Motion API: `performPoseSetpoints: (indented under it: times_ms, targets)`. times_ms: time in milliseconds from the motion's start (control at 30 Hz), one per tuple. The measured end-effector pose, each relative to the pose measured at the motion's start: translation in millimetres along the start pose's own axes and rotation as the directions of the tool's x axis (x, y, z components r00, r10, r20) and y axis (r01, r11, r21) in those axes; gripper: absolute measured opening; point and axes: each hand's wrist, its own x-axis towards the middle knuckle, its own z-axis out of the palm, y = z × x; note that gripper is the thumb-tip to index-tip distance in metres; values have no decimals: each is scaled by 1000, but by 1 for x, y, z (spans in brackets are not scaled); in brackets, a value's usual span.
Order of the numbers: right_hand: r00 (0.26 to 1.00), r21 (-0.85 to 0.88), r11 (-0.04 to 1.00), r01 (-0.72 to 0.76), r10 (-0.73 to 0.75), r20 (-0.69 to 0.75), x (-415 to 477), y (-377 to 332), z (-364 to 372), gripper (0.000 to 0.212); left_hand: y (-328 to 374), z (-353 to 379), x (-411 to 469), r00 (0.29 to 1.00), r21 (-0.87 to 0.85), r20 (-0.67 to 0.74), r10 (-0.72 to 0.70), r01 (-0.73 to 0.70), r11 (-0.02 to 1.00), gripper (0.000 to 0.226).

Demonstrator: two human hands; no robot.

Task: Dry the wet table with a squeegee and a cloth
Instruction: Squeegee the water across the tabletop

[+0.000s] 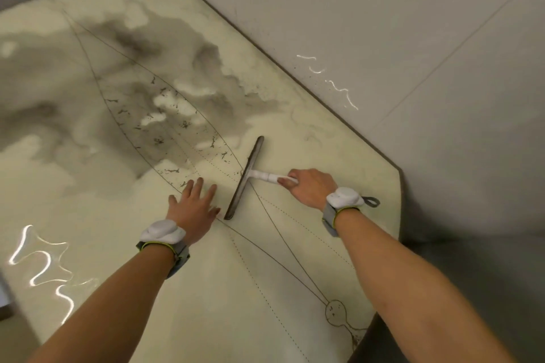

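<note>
A squeegee (245,178) with a dark blade and a white handle lies blade-down on the pale table (265,289), near its right side. My right hand (309,187) grips the white handle from the right. My left hand (194,206) rests flat on the table just left of the blade's near end, fingers spread. Water glints on the table at the lower left (41,262). No cloth is in view.
The table top carries grey cloud-like patterns (132,82) and thin drawn lines. Its dark angled edge (324,103) runs along the right, with a grey tiled floor (442,53) beyond it and a wet glint there. A grey loop (372,201) pokes out behind my right wrist.
</note>
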Motion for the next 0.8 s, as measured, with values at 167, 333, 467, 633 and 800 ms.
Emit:
performPoseSetpoints:
  times_ms: [167,333,467,633,800]
  targets:
    - [995,-23,1000,6,-8,-97,-2,16,-9,51,-24,-2,0,998,-36,-13,-60,60,998,67]
    - [989,-60,989,-134,131,-63,-40,87,-7,46,-16,11,4,998,-68,3,-69,69,995,65]
    - [994,-64,992,-110,108,-37,-29,63,0,47,-17,15,2,997,-86,-12,-81,80,993,61]
    - [995,-97,995,29,-38,-93,35,-36,-10,54,-49,6,-8,990,-119,-62,-130,122,985,56]
    - [965,-221,961,168,-206,-161,71,-119,-13,54,-86,-2,-21,965,-181,-104,-241,220,959,55]
